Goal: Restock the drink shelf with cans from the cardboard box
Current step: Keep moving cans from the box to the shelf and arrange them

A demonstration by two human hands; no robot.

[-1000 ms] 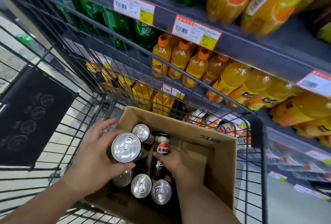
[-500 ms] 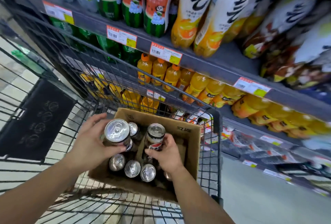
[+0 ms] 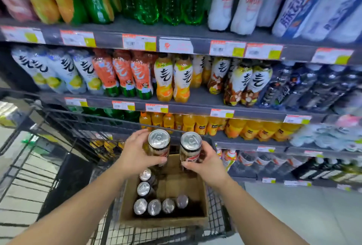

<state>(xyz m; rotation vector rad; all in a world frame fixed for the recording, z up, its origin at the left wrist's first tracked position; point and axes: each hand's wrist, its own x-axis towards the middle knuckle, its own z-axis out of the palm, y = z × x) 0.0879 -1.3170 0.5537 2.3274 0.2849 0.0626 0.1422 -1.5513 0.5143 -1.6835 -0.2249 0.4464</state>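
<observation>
Two cans were held upright above the box (image 3: 203, 191), lids up and long axes vertical: the left can (image 3: 159, 146) was clasped in the left grip (image 3: 137, 156), the right can (image 3: 190, 151) in the right grip (image 3: 205, 163), fingers curled round each. Neither had been set on a shelf (image 3: 195, 98) yet. Six more cans (image 3: 154, 206) stood upright in the box inside the cart (image 3: 64, 125), so most of the restocking was judged still to be done.
</observation>
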